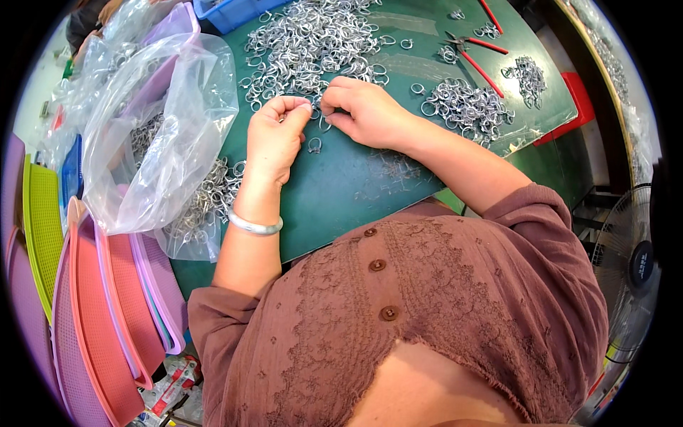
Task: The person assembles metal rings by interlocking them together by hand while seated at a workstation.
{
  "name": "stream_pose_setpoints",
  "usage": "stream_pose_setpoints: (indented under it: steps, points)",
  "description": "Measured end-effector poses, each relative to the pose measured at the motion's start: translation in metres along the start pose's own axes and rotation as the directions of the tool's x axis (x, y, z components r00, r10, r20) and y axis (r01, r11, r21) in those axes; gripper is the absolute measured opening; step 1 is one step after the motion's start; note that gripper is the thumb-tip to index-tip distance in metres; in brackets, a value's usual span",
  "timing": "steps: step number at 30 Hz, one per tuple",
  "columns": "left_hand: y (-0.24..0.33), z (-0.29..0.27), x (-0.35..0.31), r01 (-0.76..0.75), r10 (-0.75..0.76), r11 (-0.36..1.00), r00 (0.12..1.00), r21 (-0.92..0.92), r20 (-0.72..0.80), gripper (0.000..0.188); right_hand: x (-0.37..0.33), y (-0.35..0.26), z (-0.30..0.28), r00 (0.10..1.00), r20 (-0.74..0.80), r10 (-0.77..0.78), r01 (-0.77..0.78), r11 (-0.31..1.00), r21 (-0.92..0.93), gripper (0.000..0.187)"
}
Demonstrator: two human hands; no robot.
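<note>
Close together over the green tabletop (334,192), my left hand (276,135) and my right hand (366,112) pinch small silver metal rings between thumb and fingertips. A ring (325,124) hangs at my right fingertips; the fingers partly hide what each hand grips. One loose ring (314,145) lies on the table just below the hands. Beyond them spreads a large heap of similar metal rings (306,53). A smaller heap of rings (466,107) sits to the right of my right hand.
Red-handled pliers (480,64) lie at the far right near small ring clusters (528,78). At left stands an open clear plastic bag (188,92), with more metal pieces (213,188) beside my left forearm. Stacked coloured baskets (107,313) fill the lower left. A fan (629,263) stands at right.
</note>
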State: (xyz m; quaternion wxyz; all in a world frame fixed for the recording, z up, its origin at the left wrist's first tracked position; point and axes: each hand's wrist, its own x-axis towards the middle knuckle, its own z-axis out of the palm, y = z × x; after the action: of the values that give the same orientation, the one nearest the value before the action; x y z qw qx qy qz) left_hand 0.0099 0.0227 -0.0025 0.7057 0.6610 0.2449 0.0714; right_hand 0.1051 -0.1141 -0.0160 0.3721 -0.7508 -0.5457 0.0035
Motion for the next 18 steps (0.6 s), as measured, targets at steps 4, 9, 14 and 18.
stream_pose_setpoints:
  steps: [4,9,14,18]
  points:
    - [-0.005,0.002,-0.002,-0.090,0.077,0.985,0.993,0.145,0.089,0.010,0.000,-0.005,-0.009,0.999,-0.036,0.020,-0.016,0.995,0.093,0.013]
    - [-0.003,0.007,-0.006,-0.190,0.187,0.981,0.980,0.034,0.069,0.008,-0.001,-0.005,-0.012,0.984,-0.153,0.087,-0.017,0.912,0.409,0.024]
    - [-0.009,0.008,-0.004,-0.416,0.409,0.901,0.909,0.127,0.076,0.011,-0.002,-0.001,-0.015,0.968,-0.252,0.012,0.088,0.920,0.383,0.031]
    - [-0.006,0.012,-0.009,-0.457,0.454,0.886,0.890,0.076,0.051,0.014,-0.001,-0.005,-0.020,0.955,-0.267,-0.130,0.183,0.966,0.183,0.036]
